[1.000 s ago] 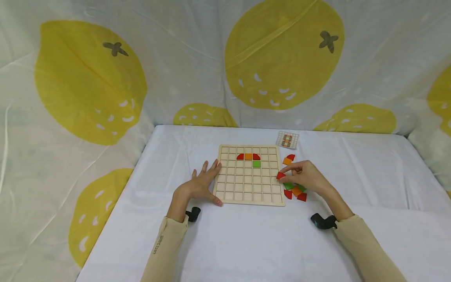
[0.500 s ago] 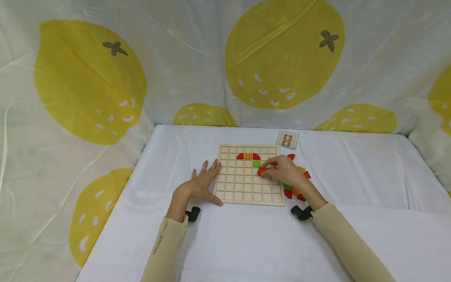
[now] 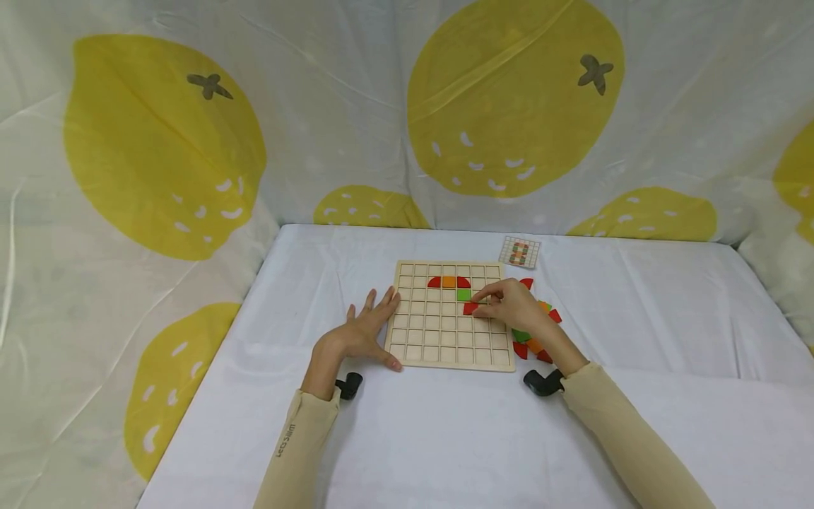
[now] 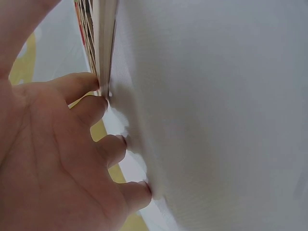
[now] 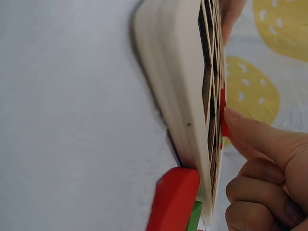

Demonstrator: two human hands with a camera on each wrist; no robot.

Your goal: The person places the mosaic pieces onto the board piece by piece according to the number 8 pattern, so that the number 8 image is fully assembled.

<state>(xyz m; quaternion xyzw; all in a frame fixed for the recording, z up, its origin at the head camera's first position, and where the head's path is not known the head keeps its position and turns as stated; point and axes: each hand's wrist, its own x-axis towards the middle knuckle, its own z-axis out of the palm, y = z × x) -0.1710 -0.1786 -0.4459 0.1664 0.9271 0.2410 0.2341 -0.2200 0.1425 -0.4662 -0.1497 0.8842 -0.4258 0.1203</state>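
Observation:
A wooden grid board [image 3: 432, 339] lies on the white cloth. Near its top sit two red quarter-round tiles with an orange square tile [image 3: 449, 281] between them, and a green square tile [image 3: 463, 295] just below the right one. My right hand [image 3: 511, 307] pinches a red tile [image 3: 469, 309] between thumb and finger, right at the cell under the green tile. In the right wrist view that red tile [image 5: 224, 113] shows at the grid's surface. My left hand [image 3: 362, 332] has its fingers spread, fingertips touching the board's left edge; in the left wrist view its fingertips [image 4: 98, 84] meet the frame.
Loose red, green and orange tiles [image 3: 521, 336] lie to the board's right, partly hidden by the right hand. Above them, beyond the board's top right corner, lies a small pattern card [image 3: 520, 252]. A lemon-print curtain [image 3: 356, 127] hangs behind the table.
My right hand has carried the red tile left from the loose pile onto the board, then shifted only slightly over the last half second. The left hand stays in place.

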